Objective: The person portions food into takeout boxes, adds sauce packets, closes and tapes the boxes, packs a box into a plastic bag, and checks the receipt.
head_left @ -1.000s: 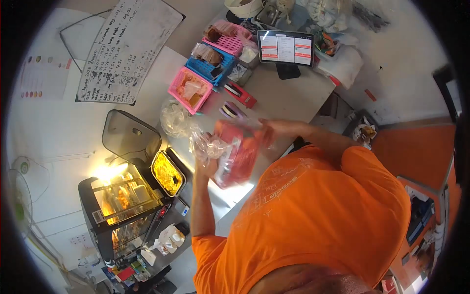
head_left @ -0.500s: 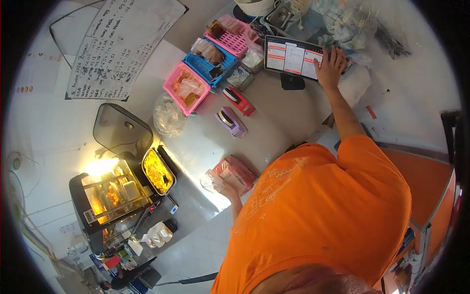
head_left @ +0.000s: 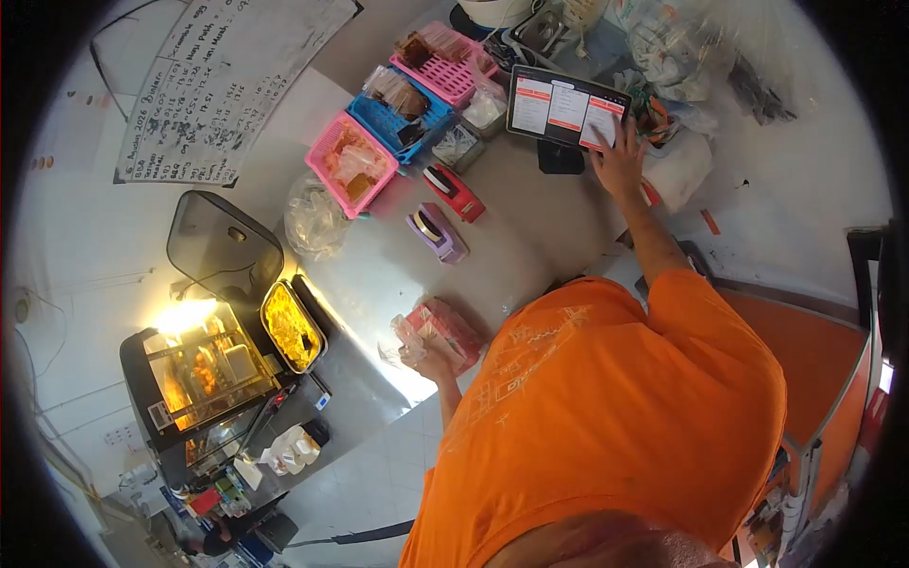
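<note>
My right hand is spread over the lower right of a tablet, fingertips at its lit screen of white and orange panels. The tablet leans on a dark stand. Low at the counter's near edge, my left hand is closed on crinkled clear plastic. Beside that hand lies a red and pink packet, partly under the plastic. Farther up the counter are a purple tape dispenser and a red stapler-like tool.
Pink and blue baskets hold packets along the wall. A tray of yellow food stands next to a lit food warmer. Plastic bags crowd the far right; a whiteboard hangs at left.
My right hand has slid down and left across the tablet's screen. My left hand stays by the red packet, the plastic still in it. The view has shifted slightly.
</note>
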A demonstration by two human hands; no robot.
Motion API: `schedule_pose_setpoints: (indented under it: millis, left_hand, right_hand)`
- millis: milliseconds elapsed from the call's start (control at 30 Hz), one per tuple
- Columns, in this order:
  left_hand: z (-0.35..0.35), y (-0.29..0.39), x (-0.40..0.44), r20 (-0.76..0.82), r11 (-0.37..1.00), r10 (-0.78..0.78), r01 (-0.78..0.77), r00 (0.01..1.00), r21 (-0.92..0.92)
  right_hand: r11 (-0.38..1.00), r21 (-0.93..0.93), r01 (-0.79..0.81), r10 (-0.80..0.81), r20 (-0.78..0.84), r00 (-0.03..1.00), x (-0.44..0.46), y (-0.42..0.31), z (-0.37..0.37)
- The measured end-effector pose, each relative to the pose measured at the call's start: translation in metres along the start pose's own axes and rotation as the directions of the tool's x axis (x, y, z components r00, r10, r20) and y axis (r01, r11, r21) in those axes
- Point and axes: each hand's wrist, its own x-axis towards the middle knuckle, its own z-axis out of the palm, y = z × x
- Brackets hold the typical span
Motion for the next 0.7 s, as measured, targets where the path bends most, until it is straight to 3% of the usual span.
schedule_pose_setpoints:
  millis: [133,233,433,567,700]
  left_hand:
    - [-0.005,0.016,0.001,0.027,0.999,-0.011,0.013,1.0,-0.047]
    - [-0.006,0.024,0.002,0.042,0.997,-0.011,0.014,0.999,-0.07]
    - [-0.01,0.04,0.002,0.088,0.991,-0.044,0.055,0.995,-0.126]
    - [-0.019,0.068,-0.002,0.189,0.974,-0.122,0.154,0.974,-0.165]
    - [-0.007,0.037,0.002,0.091,0.988,-0.013,0.026,0.996,-0.15]
  right_hand:
    - [0.97,0.084,-0.227,0.237,-0.138,0.962,0.022,0.008,-0.011]
    - [0.992,0.0,-0.124,0.124,-0.037,0.992,0.02,0.005,-0.015]
    - [0.999,-0.007,-0.034,0.034,0.001,0.999,-0.009,-0.004,-0.011]
    - [0.996,0.087,0.001,-0.007,0.068,0.998,-0.02,-0.003,-0.008]
    - [0.997,0.073,-0.029,0.025,0.061,0.998,-0.02,-0.005,-0.015]
